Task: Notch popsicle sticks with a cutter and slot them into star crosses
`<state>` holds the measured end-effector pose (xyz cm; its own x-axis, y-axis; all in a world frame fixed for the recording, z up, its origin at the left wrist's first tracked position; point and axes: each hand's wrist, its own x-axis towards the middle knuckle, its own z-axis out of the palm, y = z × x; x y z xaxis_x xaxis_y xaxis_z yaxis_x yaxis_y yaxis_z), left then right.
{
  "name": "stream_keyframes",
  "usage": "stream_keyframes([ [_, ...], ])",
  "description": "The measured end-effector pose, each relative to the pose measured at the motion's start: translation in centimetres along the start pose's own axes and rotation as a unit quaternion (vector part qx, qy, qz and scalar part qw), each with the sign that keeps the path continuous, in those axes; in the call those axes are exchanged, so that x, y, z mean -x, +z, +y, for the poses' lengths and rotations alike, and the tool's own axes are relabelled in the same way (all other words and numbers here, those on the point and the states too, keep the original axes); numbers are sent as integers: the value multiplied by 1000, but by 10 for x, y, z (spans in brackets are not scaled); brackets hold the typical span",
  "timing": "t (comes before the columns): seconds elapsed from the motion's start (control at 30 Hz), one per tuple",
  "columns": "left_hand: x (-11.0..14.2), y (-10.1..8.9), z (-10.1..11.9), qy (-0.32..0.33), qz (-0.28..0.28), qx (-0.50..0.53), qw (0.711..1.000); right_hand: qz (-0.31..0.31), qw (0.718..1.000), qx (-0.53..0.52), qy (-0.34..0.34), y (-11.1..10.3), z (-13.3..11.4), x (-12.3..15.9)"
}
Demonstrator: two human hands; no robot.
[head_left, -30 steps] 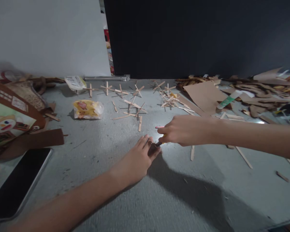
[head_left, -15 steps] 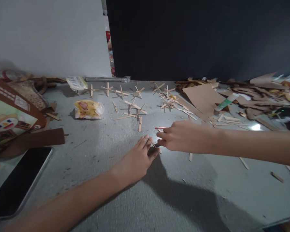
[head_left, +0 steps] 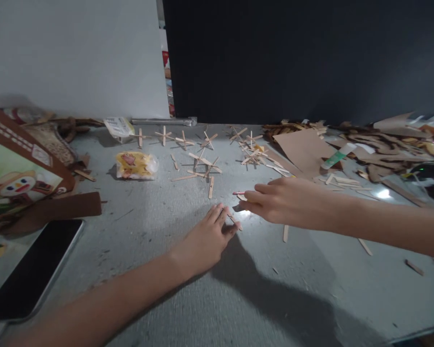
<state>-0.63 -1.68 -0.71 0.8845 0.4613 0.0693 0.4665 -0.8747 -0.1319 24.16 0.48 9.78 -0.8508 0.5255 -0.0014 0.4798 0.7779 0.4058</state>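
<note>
Pulled back since half a second ago, a short dark blade-like tool (head_left: pixel 237 208) leaves more stick exposed: leftmost, the bare left hand (head_left: pixel 202 241) presses that narrow pale wooden stick (head_left: pixel 233 219) on the grey tabletop (head_left: pixel 148 303); rightward, apart, the bare right hand (head_left: pixel 278 198) grips the tool.

sticks (head_left: pixel 210 187) lt tan | tbl (head_left: pixel 148 308) gry | phone scrn (head_left: pixel 36 270) blk | pkt (head_left: pixel 135 166) ylw

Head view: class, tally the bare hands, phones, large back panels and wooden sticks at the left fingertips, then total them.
Left hand, right hand: 2
Phone: 1
White panel, black panel: 2
Wooden stick: 1
Total: 6
</note>
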Motion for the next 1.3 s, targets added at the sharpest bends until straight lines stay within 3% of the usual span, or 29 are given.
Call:
stream_keyframes([
  [0.1, 0, -3, -2, -3, 9, 8, 1000, -54, 998, 27, -20, 4, 6, 1],
  [0.23, 0, 1, -10, -23, 61, 79, 995, -88, 993, 0, 82, 22, -1, 5],
  [0.43, -3, 11, -19, -157, 166, 261, 938, -26, 978, -83, 190, 50, -40, 17],
  [0.57, -6, 14, -22, -202, 205, 341, 895, 44, 978, -71, 193, 55, -55, 16],
  [0.7, -7, 13, -24, -219, 212, 364, 880, 115, 961, -158, 198, 57, -64, 0],
  [0.8, -7, 13, -24, -214, 214, 364, 881, 114, 956, -194, 187, 62, -72, -13],
  [0.93, -7, 17, -26, -213, 231, 370, 875, 86, 977, -104, 162, 70, -77, -19],
  [1.0, -7, 19, -29, -232, 245, 383, 860, 71, 984, -68, 148, 71, -76, -19],
  [1.07, -7, 19, -32, -263, 265, 416, 829, 74, 979, -101, 159, 70, -74, -19],
  [1.13, -8, 17, -34, -297, 289, 468, 781, 117, 944, -221, 215, 67, -71, -22],
  [1.17, -9, 16, -34, -309, 298, 499, 753, 143, 908, -302, 251, 65, -70, -24],
  [1.23, -9, 11, -33, -313, 301, 561, 705, 179, 812, -458, 314, 60, -69, -30],
  [1.3, -10, 5, -29, -296, 291, 607, 678, 195, 725, -564, 344, 55, -68, -37],
])
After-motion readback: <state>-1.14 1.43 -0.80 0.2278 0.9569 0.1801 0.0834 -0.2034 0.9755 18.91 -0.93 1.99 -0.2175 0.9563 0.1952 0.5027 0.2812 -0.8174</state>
